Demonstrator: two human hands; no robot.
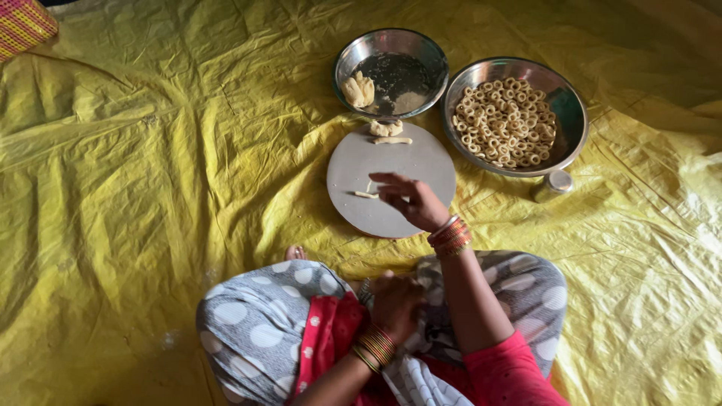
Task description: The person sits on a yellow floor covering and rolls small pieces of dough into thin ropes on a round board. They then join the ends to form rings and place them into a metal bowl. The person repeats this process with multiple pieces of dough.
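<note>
A round grey rolling board [421, 162] lies on the yellow sheet in front of my crossed legs. My right hand [410, 201] hovers over its near half, fingers loosely apart, just right of a small strip of dough [367, 195]. Two more dough pieces [386, 128] and a thin dough roll [392, 140] lie at the board's far edge. My left hand [395, 301] rests in my lap on the spotted grey cloth, fingers curled; whether it holds anything is hidden.
Beyond the board stands a steel bowl [421, 49] with a lump of dough [359, 90]. To its right a larger steel bowl [565, 105] holds several dough rings. A small steel cup [553, 184] stands beside it. A woven pink-yellow item [22, 26] sits far left.
</note>
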